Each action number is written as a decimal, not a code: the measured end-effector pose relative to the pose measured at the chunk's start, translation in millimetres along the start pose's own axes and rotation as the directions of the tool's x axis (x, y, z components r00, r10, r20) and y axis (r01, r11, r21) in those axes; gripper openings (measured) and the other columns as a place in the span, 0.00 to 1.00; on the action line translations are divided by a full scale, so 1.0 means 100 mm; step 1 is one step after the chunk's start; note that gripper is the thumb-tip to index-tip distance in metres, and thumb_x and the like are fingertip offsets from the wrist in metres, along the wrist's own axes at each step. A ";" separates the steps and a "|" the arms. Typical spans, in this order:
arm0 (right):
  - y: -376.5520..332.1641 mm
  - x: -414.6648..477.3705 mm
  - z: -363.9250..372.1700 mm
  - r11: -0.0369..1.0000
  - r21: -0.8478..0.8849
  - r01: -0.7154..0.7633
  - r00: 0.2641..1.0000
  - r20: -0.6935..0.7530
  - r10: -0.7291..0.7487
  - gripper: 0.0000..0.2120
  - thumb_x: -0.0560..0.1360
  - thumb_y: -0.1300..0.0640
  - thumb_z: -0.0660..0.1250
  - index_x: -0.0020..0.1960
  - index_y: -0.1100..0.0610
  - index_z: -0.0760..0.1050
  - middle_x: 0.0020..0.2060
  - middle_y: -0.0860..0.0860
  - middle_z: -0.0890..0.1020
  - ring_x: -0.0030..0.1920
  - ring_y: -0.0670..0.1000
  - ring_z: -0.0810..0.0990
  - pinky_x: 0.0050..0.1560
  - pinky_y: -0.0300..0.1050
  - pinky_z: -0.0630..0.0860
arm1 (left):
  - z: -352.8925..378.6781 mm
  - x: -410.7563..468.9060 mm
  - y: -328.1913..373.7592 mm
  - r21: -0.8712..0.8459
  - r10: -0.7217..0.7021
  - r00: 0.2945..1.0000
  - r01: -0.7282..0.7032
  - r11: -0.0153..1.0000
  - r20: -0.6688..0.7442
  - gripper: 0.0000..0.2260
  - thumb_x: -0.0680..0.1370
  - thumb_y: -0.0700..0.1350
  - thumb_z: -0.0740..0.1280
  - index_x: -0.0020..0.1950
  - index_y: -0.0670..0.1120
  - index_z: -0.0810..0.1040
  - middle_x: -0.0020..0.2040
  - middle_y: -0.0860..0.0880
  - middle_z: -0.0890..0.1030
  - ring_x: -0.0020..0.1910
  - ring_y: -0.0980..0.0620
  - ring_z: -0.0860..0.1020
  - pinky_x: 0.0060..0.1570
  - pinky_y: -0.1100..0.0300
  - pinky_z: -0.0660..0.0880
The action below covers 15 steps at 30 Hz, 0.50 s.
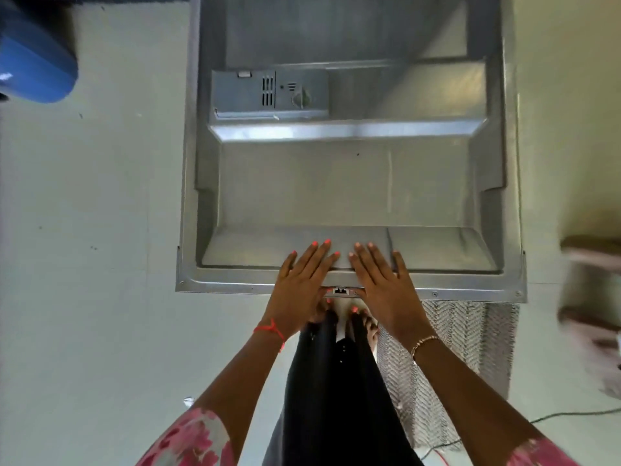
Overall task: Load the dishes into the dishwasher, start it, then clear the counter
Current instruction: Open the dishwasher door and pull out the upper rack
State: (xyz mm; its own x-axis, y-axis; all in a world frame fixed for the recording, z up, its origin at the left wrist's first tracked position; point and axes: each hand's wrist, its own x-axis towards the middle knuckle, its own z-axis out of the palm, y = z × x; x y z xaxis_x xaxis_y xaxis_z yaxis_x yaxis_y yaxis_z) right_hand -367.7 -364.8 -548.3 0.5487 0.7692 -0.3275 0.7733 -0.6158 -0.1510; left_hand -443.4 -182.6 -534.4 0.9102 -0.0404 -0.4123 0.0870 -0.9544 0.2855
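No legible text, labels or numbers anywhere.

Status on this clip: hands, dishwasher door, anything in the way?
Left hand and right hand flat on near edge of door, fingers straight. Door open. Mat on floor under its right corner.

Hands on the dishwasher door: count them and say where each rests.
2. The left hand lies flat on the near edge of the open grey metal dishwasher door, left of its latch; the right hand lies flat beside it, right of the latch.
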 end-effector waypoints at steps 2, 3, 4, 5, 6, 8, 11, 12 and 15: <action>0.02 0.03 0.17 1.000 -0.028 0.004 1.000 -0.003 -0.004 0.38 0.73 0.57 0.62 0.76 0.57 0.45 0.75 0.55 0.54 0.75 0.56 0.49 0.72 0.60 0.45 | 0.13 0.06 -0.04 0.033 -0.007 1.000 0.006 0.999 0.023 0.27 0.76 0.51 0.51 0.74 0.49 0.52 0.75 0.47 0.59 0.73 0.48 0.56 0.69 0.45 0.55; 0.03 0.06 0.23 0.999 -0.040 0.005 1.000 -0.005 -0.005 0.35 0.74 0.60 0.58 0.76 0.57 0.45 0.75 0.55 0.54 0.76 0.56 0.50 0.72 0.60 0.46 | 0.19 0.08 -0.06 0.037 -0.004 0.999 0.003 0.999 0.034 0.27 0.76 0.50 0.50 0.75 0.49 0.50 0.75 0.48 0.56 0.74 0.48 0.54 0.69 0.45 0.54; 0.03 0.07 0.26 0.999 -0.041 0.004 1.000 -0.011 -0.004 0.33 0.73 0.63 0.54 0.76 0.57 0.46 0.76 0.56 0.54 0.76 0.56 0.50 0.72 0.60 0.47 | 0.23 0.09 -0.07 0.035 -0.002 0.999 0.001 0.999 0.039 0.27 0.77 0.50 0.49 0.75 0.49 0.47 0.75 0.48 0.53 0.74 0.48 0.53 0.70 0.46 0.53; 0.03 0.09 0.27 0.999 -0.033 -0.005 1.000 -0.006 0.005 0.33 0.72 0.63 0.50 0.76 0.57 0.47 0.76 0.56 0.54 0.76 0.57 0.51 0.72 0.61 0.49 | 0.27 0.11 -0.09 0.025 -0.003 0.999 0.002 1.000 0.045 0.27 0.77 0.49 0.49 0.75 0.49 0.46 0.75 0.48 0.52 0.74 0.47 0.53 0.70 0.46 0.52; 0.03 0.10 0.26 0.999 -0.027 -0.018 1.000 0.013 0.019 0.32 0.72 0.63 0.48 0.76 0.57 0.48 0.76 0.56 0.54 0.75 0.56 0.51 0.71 0.61 0.50 | 0.29 0.11 -0.10 0.008 -0.012 0.998 0.012 1.000 0.058 0.27 0.76 0.49 0.48 0.75 0.49 0.46 0.75 0.48 0.51 0.74 0.47 0.53 0.69 0.46 0.51; 0.02 0.11 0.20 1.000 -0.013 -0.012 0.999 0.047 0.012 0.32 0.72 0.62 0.51 0.76 0.57 0.49 0.76 0.56 0.54 0.75 0.57 0.52 0.71 0.61 0.52 | 0.25 0.13 -0.09 -0.017 -0.018 0.995 0.020 1.000 0.102 0.27 0.78 0.51 0.50 0.75 0.50 0.44 0.76 0.48 0.48 0.75 0.46 0.49 0.70 0.45 0.49; 0.01 0.11 0.05 0.999 0.045 -0.016 0.988 0.156 0.008 0.32 0.74 0.55 0.58 0.76 0.57 0.51 0.75 0.55 0.56 0.75 0.57 0.55 0.71 0.62 0.55 | 0.03 0.17 -0.09 -0.074 -0.003 0.955 0.026 0.997 0.297 0.29 0.80 0.52 0.52 0.72 0.52 0.35 0.73 0.51 0.35 0.73 0.49 0.35 0.73 0.48 0.41; 0.02 0.15 -0.06 0.996 0.086 -0.038 0.981 0.193 0.020 0.32 0.74 0.52 0.60 0.75 0.57 0.55 0.74 0.55 0.59 0.74 0.57 0.59 0.70 0.63 0.58 | -0.10 0.20 -0.07 -0.079 -0.014 0.935 0.045 0.996 0.355 0.29 0.81 0.52 0.52 0.73 0.51 0.36 0.74 0.51 0.34 0.73 0.51 0.34 0.73 0.48 0.40; 0.06 0.28 -0.54 0.971 0.210 -0.117 0.947 0.320 0.045 0.30 0.77 0.51 0.62 0.75 0.56 0.56 0.74 0.56 0.60 0.74 0.57 0.60 0.70 0.62 0.58 | -0.59 0.26 0.03 -0.140 -0.068 0.913 0.134 0.981 0.402 0.26 0.81 0.50 0.54 0.76 0.47 0.48 0.77 0.48 0.48 0.76 0.51 0.46 0.74 0.50 0.47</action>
State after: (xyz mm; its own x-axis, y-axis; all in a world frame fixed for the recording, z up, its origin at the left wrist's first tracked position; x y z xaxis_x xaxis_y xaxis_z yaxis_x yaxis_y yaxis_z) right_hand -330.7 -337.9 -508.0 0.4522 0.6462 -0.6148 0.6196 -0.7234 -0.3045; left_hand -395.1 -169.5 -493.1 0.6625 -0.0912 -0.7435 0.2642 -0.9003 0.3458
